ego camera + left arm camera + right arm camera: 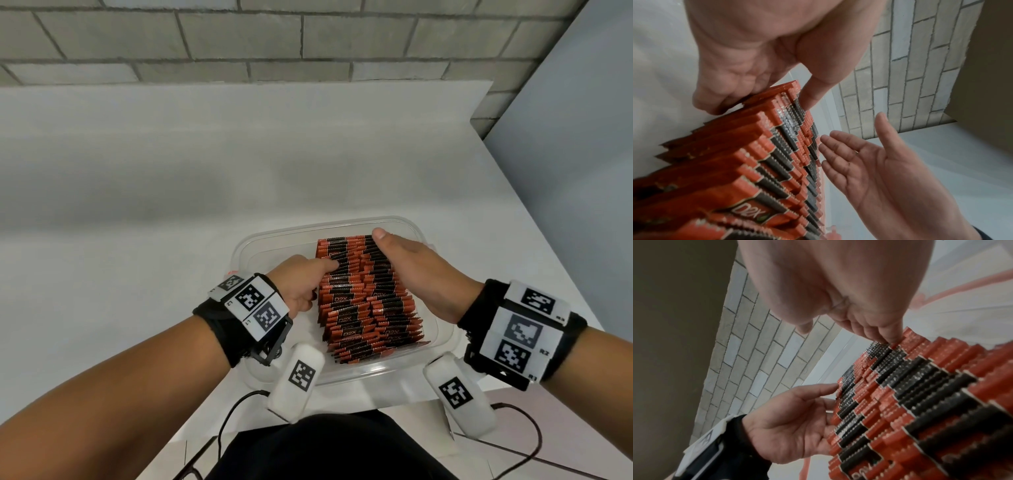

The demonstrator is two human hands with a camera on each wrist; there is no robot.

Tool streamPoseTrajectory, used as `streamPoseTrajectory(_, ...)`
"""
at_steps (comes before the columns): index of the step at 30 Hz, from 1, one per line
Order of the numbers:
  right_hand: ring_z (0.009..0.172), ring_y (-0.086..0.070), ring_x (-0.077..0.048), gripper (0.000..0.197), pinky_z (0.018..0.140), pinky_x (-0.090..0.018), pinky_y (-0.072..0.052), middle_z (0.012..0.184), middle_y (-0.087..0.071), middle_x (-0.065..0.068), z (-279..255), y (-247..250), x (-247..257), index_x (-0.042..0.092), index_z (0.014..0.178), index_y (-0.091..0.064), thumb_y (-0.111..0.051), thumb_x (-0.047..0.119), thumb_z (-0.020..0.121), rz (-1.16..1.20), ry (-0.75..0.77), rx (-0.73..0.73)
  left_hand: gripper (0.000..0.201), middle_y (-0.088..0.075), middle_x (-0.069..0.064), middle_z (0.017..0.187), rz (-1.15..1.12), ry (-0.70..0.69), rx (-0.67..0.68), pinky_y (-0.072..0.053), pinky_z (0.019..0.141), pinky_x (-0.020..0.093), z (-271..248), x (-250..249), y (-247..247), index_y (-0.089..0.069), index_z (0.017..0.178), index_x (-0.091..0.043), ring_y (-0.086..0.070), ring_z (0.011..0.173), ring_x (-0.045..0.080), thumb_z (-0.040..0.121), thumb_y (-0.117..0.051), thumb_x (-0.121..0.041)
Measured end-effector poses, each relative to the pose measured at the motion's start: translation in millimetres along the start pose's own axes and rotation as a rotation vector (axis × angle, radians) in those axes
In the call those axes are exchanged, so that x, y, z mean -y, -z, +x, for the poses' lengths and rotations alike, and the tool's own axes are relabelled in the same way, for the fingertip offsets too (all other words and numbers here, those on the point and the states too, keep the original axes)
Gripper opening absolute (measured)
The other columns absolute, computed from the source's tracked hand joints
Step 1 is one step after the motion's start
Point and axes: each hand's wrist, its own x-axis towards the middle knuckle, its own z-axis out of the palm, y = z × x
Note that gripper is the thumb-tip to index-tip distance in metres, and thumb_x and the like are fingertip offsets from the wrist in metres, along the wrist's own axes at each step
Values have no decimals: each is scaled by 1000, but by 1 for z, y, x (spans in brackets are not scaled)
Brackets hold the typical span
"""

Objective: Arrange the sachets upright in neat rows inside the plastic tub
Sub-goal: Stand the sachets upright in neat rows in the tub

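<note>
**Two hands squeeze the sachet rows**

The red-and-black sachets [368,298] stand in rows in the clear plastic tub [270,240] at 6 o'clock on the white tabletop [171,192]. The left hand [301,282] touches their 9 o'clock side — fingers loosely bent. The right hand [416,270] lies flat and wide along 3 o'clock.

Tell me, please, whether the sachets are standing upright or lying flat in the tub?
Upright, roughly: the sachets stand on edge in the plastic tub, serrated tops showing, leaning slightly.
</note>
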Motion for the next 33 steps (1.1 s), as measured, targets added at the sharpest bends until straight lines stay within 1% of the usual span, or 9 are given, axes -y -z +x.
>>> streamPoseTrajectory(2,141,-27,-14,105,117,-43,-21,154,-29,7,1,3,4,26,147,-32,-24,91,65,-80,7,-37,14,-57,2,83,-18,-48,-33,-36,70,25,-3,-6,0,-56,89,-16,-51,80,13,94,-55,-29)
streamPoseTrajectory(4,142,-27,-15,98,117,-43,-22,155,-28,8,2,3,8,25,148,-31,-21,84,71,-153,17,-28,25,-41,-3,68,-65,-63,-67,-28,63,24,-6,-14,1,-44,72,-20,-35,65,9,95,-52,-28)
streamPoseTrajectory(8,123,-51,-21,54,104,-35,-38,134,-56,-4,-1,-1,21,18,133,-51,-27,51,99,-382,87,93,22,-30,-3,63,-165,-11,-8,-22,59,27,-8,-24,4,-36,71,-24,-25,61,12,91,-45,-27)
streamPoseTrajectory(12,112,-56,-23,36,101,-36,-39,122,-61,-5,-1,-8,27,15,130,-53,-38,25,99,-728,154,174,22,-44,0,61,-193,2,11,-27,59,27,-8,-19,5,-42,70,-20,-38,58,13,91,-40,-25)
streamPoseTrajectory(16,105,-52,-19,34,113,-49,-16,105,-61,3,6,-14,26,13,122,-56,-37,25,96,-929,170,242,26,-53,2,62,-207,-12,18,-33,62,28,-12,-17,3,-46,68,-18,-48,59,16,92,-41,-27)
streamPoseTrajectory(20,106,-55,-20,36,107,-41,-26,108,-64,-1,4,-16,33,15,129,-51,-40,23,96,-900,173,238,26,-54,0,58,-230,-14,14,-32,61,28,-17,-18,4,-46,69,-18,-48,59,15,92,-42,-29)
streamPoseTrajectory(26,115,-52,-22,41,116,-50,-6,116,-63,-1,2,-17,39,19,135,-44,-41,26,95,-956,142,206,17,-48,3,73,-254,-2,34,-30,63,28,-24,-19,6,-45,79,-19,-43,67,16,90,-44,-32)
streamPoseTrajectory(30,118,-50,-22,48,115,-47,-15,124,-59,-2,-1,-20,42,20,144,-35,-40,26,96,-935,134,249,23,-55,7,73,-297,14,55,-37,65,28,-26,-19,5,-50,81,-13,-51,66,18,93,-44,-32)
streamPoseTrajectory(33,107,-55,-19,49,93,-25,-38,127,-58,-5,-3,-18,43,18,145,-33,-43,22,97,-823,120,283,26,-57,14,91,-362,18,71,-48,69,32,-29,-19,4,-50,94,-7,-58,75,23,96,-44,-32)
